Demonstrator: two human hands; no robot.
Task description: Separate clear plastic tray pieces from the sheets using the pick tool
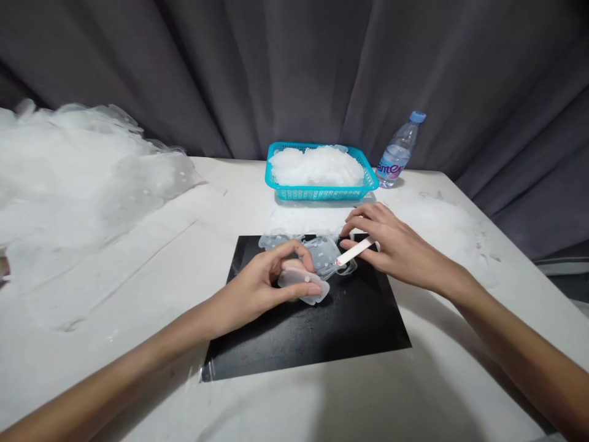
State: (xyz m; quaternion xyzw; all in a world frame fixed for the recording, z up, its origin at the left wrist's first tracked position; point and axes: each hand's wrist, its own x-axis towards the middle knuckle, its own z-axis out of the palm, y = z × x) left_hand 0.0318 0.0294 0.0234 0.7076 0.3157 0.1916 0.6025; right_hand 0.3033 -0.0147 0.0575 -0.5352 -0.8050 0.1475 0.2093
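Note:
My left hand [271, 276] is closed on a small stack of translucent plastic pieces [306, 282], thumb on top and fingers curled behind. My right hand [377, 239] holds a slim white stick-shaped tool [356, 250] tucked in its fingers. The tool's reddish tip points down and left, by more clear plastic pieces [319, 255] with small raised dots. My right index finger and thumb are at the right side of those pieces; whether they grip one, I cannot tell. The pieces lie near the back edge of a black mat [308, 334].
A blue basket [317, 194] full of whitish pieces stands at the back, beside a water bottle [396, 156] with a blue cap. On the left, a large heap of translucent pieces [78, 178] covers much of the white table [243, 411]. A grey curtain [294, 67] hangs behind.

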